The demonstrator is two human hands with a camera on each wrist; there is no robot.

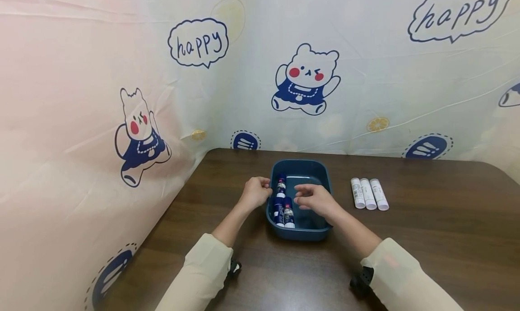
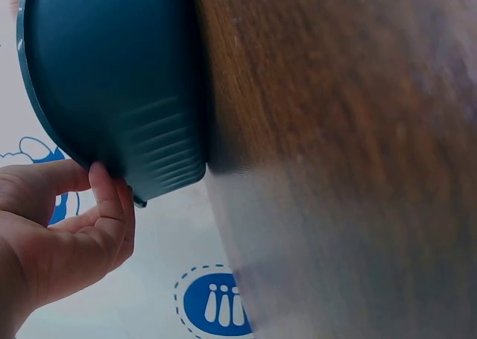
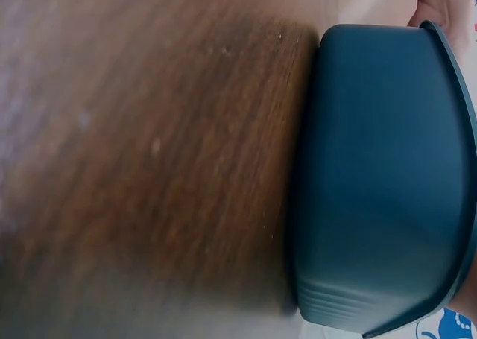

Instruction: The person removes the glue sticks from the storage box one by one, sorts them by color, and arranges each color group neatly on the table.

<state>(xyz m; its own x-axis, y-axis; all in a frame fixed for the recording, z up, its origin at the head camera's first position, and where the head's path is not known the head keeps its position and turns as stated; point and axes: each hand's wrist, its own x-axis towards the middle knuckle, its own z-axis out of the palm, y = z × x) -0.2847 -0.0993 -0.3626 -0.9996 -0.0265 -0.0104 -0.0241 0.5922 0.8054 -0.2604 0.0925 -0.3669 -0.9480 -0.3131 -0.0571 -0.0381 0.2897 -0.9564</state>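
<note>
A dark teal plastic bin stands on the table, with three blue-and-white tubes that look like glue sticks along its left side. My left hand pinches the bin's left rim. In the left wrist view, the thumb and fingers of that hand meet at the rim, on the outer wall. Over the right part of the bin, my right hand reaches inward with loosely bent fingers and nothing between them. The right wrist view shows mostly the outside of the bin; the right fingers are hidden there.
Three white tubes lie side by side on the brown wooden table, to the right of the bin. A printed curtain hangs behind the table and along its left side.
</note>
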